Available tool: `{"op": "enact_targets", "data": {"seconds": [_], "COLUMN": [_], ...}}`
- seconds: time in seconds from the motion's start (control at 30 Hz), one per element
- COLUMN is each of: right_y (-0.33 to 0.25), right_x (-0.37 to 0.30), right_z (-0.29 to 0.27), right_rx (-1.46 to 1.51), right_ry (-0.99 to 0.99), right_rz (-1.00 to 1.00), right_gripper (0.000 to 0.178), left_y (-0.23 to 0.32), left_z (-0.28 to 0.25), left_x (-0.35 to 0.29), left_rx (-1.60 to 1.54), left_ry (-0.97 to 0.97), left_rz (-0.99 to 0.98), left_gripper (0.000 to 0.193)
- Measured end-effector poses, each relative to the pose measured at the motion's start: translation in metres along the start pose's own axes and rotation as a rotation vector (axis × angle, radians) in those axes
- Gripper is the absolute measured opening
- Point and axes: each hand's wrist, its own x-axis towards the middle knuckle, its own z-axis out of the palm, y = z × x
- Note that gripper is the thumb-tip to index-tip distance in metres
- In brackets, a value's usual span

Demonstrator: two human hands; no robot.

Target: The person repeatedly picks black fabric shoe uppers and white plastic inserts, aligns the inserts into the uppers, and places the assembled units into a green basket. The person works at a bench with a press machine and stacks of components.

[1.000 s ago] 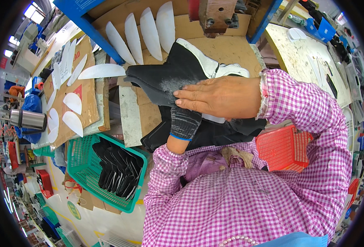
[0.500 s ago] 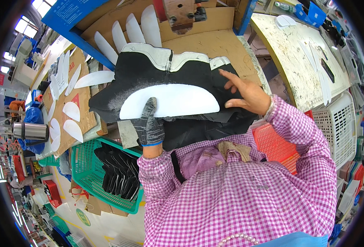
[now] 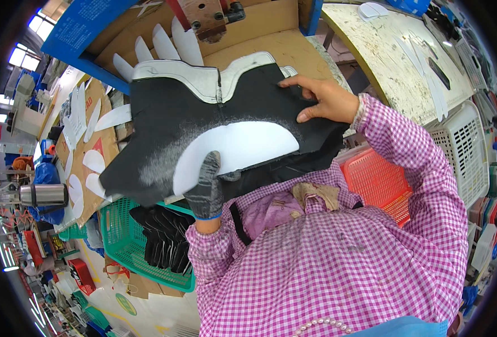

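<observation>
Black sheet (image 3: 260, 106) spread before worker; white half-moon piece (image 3: 248, 143) on its lower middle. Gloved left hand (image 3: 206, 188) pinches piece, thumb on top, presumably keeping it from slipping. Bare right hand (image 3: 333, 101) at sheet's right end, thumb and forefinger parted; contact unclear. White blanks (image 3: 186, 42) beyond sheet's far edge, probably for easy reach.

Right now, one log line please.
left hand: gloved, thumb on white half-moon piece | right hand: bare, open, at black panel
</observation>
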Motion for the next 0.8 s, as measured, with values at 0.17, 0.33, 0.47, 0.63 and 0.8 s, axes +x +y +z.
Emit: {"op": "enact_targets", "data": {"seconds": [0.17,0.33,0.47,0.63,0.8], "right_y": [0.010,0.018,0.001,-0.037,-0.011], "right_x": [0.016,0.016,0.004,0.001,-0.010], "right_z": [0.012,0.043,0.065,0.138,0.186], "right_rx": [-0.121,-0.508,-0.757,-0.638,-0.503], "right_ry": [0.012,0.074,0.248,-0.061,0.121], "right_rz": [-0.165,-0.253,-0.457,-0.483,-0.463], "right_gripper": [0.067,0.053,0.053,0.080,0.079], "left_y": [-0.011,-0.070,-0.098,-0.077,-0.018], "left_z": [0.007,0.020,0.013,0.006,0.047], "left_x": [-0.015,-0.008,-0.014,-0.016,-0.016], "left_rx": [-0.215,0.128,0.280,0.681,1.052], "left_ry": [-0.158,-0.138,-0.151,-0.193,-0.340], "left_rz": [-0.267,-0.151,0.075,0.408,0.447], "left_gripper": [0.032,0.028,0.027,0.034,0.047]}}
